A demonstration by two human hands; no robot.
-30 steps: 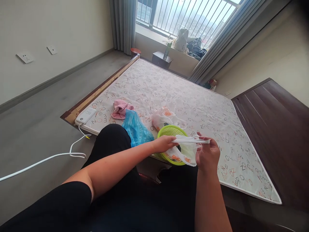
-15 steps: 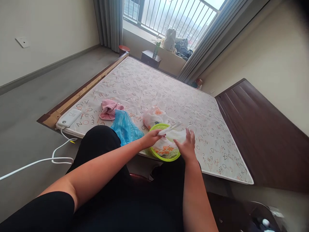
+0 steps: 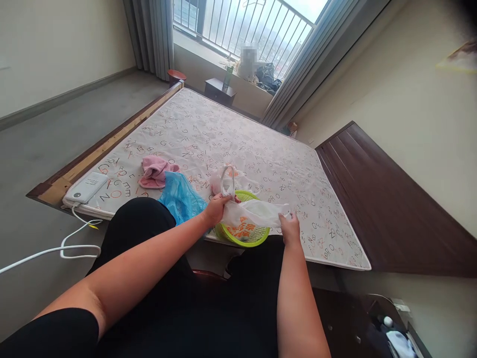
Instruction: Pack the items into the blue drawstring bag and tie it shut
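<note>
A white plastic bag [image 3: 257, 213] is stretched sideways between my two hands, over a yellow-green mesh basket [image 3: 249, 243]. My left hand [image 3: 218, 208] is closed on the bag's left end, with a handle loop standing up above the fingers. My right hand [image 3: 290, 227] pinches the other end, just right of the basket. White plastic with orange print shows inside the basket. Left of it lies a crumpled blue plastic bag [image 3: 182, 199], touching a pink cloth [image 3: 156, 171]. Behind the basket rests another whitish plastic bag with orange print [image 3: 244, 181], partly hidden.
All this is at the near edge of a letter-patterned mattress [image 3: 231, 129]. A white box-shaped device [image 3: 87, 189] with a white cable [image 3: 63, 247] sits at the left corner. A dark headboard [image 3: 387, 209] rises on the right. A dark side table [image 3: 343, 318] stands at lower right.
My right hand has gone from spread fingers to a pinch on the bag. The bag is now drawn out wider between both hands, and its handle loop stands up at the left. The view has shifted slightly.
</note>
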